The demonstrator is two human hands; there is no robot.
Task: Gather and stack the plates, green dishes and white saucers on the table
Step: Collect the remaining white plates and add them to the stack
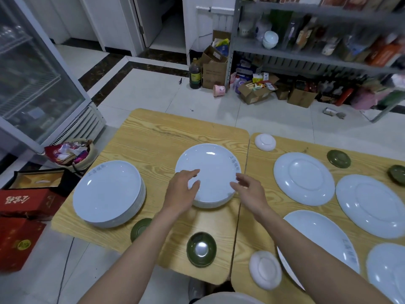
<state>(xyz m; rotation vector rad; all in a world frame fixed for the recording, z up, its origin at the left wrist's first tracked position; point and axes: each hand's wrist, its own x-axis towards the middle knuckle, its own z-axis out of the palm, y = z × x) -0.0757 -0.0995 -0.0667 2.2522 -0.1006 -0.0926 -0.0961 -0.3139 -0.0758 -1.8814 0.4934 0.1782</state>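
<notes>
A stack of white plates (210,163) stands at the middle of the wooden table (153,137). My left hand (182,190) lies over its near left rim with relaxed fingers. My right hand (248,191) hovers at its near right rim, fingers loosely spread. A taller plate stack (107,194) sits to the left. Upside-down plates (303,177) (370,205) lie on the right, with more plates (324,238) (388,266) nearer me. Green dishes (201,249) (140,229) (338,158) (397,174) and white saucers (265,141) (265,269) are scattered about.
Two tables meet along a seam (244,172). A glass-door fridge (32,73) stands at the left, with a basket of packets (70,153) and red boxes (24,216) on the floor. Metal shelving (317,51) and cardboard boxes (214,71) line the back.
</notes>
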